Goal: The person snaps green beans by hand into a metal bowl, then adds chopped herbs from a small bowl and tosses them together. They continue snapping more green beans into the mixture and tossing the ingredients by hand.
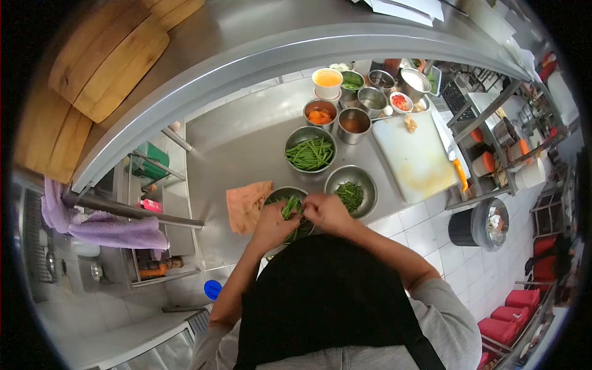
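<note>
My left hand [275, 223] is closed around a small bunch of green beans [290, 206] above the nearest steel bowl [275, 193]. Close beside it, my right hand [325, 213] has its fingers pinched together at the bunch; whatever sits between those fingertips is too small to make out. More beans lie in that bowl, partly hidden by my hands. Just right of my hands stands a steel bowl [369, 179] with small green pieces [350, 196]. Farther back, another steel bowl [290, 140] is filled with whole green beans [310, 153].
An orange-pink cloth [243, 206] lies left of the bowls. At right are a white cutting board [410, 163] and a knife with a yellow handle [460, 174]. Several ingredient containers [354, 125] crowd the back. A metal shelf [345, 49] overhangs the counter; a bin [468, 228] stands right.
</note>
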{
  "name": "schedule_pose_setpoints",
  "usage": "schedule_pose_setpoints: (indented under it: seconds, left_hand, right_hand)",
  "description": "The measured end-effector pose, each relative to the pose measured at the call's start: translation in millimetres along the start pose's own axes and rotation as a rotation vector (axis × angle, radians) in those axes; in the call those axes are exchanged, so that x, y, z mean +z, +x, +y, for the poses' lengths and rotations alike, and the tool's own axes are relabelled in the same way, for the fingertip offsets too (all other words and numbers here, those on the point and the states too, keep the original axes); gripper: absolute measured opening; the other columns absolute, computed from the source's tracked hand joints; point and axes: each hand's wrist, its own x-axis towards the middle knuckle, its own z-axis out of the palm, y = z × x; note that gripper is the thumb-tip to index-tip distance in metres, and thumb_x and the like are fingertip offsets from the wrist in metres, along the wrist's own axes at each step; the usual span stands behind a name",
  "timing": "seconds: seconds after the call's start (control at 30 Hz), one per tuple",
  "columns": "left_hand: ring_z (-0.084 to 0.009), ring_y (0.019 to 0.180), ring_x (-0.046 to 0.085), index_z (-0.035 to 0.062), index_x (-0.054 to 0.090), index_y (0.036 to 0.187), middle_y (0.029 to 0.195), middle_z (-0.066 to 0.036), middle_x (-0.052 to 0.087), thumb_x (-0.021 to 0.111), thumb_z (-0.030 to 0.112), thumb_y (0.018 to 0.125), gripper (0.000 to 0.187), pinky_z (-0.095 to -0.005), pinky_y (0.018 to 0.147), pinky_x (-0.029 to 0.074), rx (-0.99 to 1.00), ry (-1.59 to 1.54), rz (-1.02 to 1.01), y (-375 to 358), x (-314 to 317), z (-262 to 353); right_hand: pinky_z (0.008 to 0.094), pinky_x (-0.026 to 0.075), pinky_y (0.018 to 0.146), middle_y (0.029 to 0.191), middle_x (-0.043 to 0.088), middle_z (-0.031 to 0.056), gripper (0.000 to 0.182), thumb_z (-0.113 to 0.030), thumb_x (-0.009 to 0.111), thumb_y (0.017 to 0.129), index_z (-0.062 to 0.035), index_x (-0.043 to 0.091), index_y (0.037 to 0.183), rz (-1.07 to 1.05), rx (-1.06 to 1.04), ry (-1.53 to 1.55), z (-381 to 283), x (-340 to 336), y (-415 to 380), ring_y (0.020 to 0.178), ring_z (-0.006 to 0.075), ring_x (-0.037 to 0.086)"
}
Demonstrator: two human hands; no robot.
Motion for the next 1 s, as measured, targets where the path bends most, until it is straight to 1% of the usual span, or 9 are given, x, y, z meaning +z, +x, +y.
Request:
schedule_pose_setpoints:
  seconds: [0.17,0.37,0.43,0.57,0.63,0.77,0.83,0.97,1.0]
  left_hand:
    - [-0.0107,0.054,0.054,0.0018,0.059,0.084,0.064,-0.003,0.057,0.063,0.012,0.089,0.012,-0.0274,0.051,0.042,-0.281,-0.386,0.096,4,-10,2]
    - [-0.0079,0.048,0.045,0.0040,0.053,0.082,0.055,0.001,0.048,0.057,0.007,0.093,0.013,-0.0259,0.045,0.035,-0.240,-0.696,0.212,12,-16,12]
    - [-0.0094,0.049,0.046,-0.0006,0.057,0.103,0.063,-0.001,0.050,0.057,0.004,0.094,0.010,-0.0257,0.046,0.038,-0.125,-0.525,0.187,11,-17,-2]
    - [-0.0067,0.050,0.046,0.0038,0.053,0.084,0.059,0.001,0.050,0.059,0.006,0.092,0.010,-0.0246,0.048,0.038,-0.148,-0.545,0.205,13,-16,17]
    - [-0.0064,0.054,0.048,0.0039,0.054,0.087,0.065,-0.001,0.053,0.059,0.003,0.092,0.006,-0.0244,0.049,0.039,-0.162,-0.493,0.204,9,-12,20]
    - [-0.0092,0.057,0.049,0.0039,0.054,0.092,0.071,-0.003,0.054,0.057,0.003,0.093,0.003,-0.0246,0.050,0.039,0.070,-0.183,0.323,3,11,2]
    - [-0.0102,0.053,0.048,0.0037,0.052,0.094,0.066,-0.002,0.051,0.056,0.008,0.095,0.005,-0.0253,0.048,0.038,-0.072,-0.683,0.525,4,12,10]
    - [-0.0126,0.051,0.047,0.0051,0.051,0.092,0.066,-0.003,0.050,0.055,0.013,0.094,0.009,-0.0263,0.047,0.039,-0.275,-1.033,0.579,19,-23,1]
    - [-0.0137,0.053,0.048,0.0053,0.051,0.094,0.070,-0.004,0.053,0.054,0.013,0.095,0.009,-0.0273,0.046,0.039,-0.309,-1.018,0.513,27,-28,-3]
  right_hand:
    - [0.0286,0.049,0.067,0.085,0.066,0.0051,0.024,-0.018,0.052,0.096,-0.0014,0.068,0.102,0.135,0.342,0.631,4,-13,1,0.072,0.0122,0.057]
    - [0.0218,0.044,0.068,0.091,0.063,0.0007,0.025,-0.014,0.050,0.096,-0.0025,0.067,0.111,-0.251,0.303,0.781,-18,-20,-7,0.074,0.0062,0.052]
    - [0.0250,0.046,0.069,0.092,0.064,0.0021,0.025,-0.017,0.052,0.096,-0.0013,0.068,0.107,-0.319,0.307,0.712,-31,-22,-3,0.076,0.0083,0.054]
    - [0.0293,0.048,0.069,0.091,0.066,0.0043,0.027,-0.020,0.052,0.095,0.0002,0.068,0.098,-0.158,0.095,0.579,-16,0,-4,0.078,0.0125,0.058]
    - [0.0325,0.048,0.065,0.084,0.064,0.0043,0.030,-0.021,0.049,0.095,0.0017,0.067,0.090,-0.012,-0.052,0.068,-16,0,-3,0.072,0.0161,0.058]
    - [0.0417,0.048,0.064,0.076,0.063,0.0124,0.021,-0.018,0.054,0.090,-0.0012,0.065,0.085,0.131,0.107,0.208,17,11,-1,0.063,0.0267,0.059]
    - [0.0476,0.048,0.063,0.078,0.064,0.0148,0.020,-0.018,0.054,0.089,-0.0039,0.068,0.089,0.183,0.524,0.850,54,1,-3,0.061,0.0377,0.061]
    - [0.0498,0.050,0.072,0.092,0.065,0.0193,0.022,-0.015,0.060,0.085,-0.0063,0.070,0.103,0.231,0.508,0.753,32,-43,-25,0.079,0.0421,0.064]
    - [0.0469,0.051,0.077,0.102,0.063,0.0198,0.028,-0.012,0.060,0.084,-0.0056,0.068,0.110,0.208,0.347,0.304,29,-53,-30,0.087,0.0391,0.063]
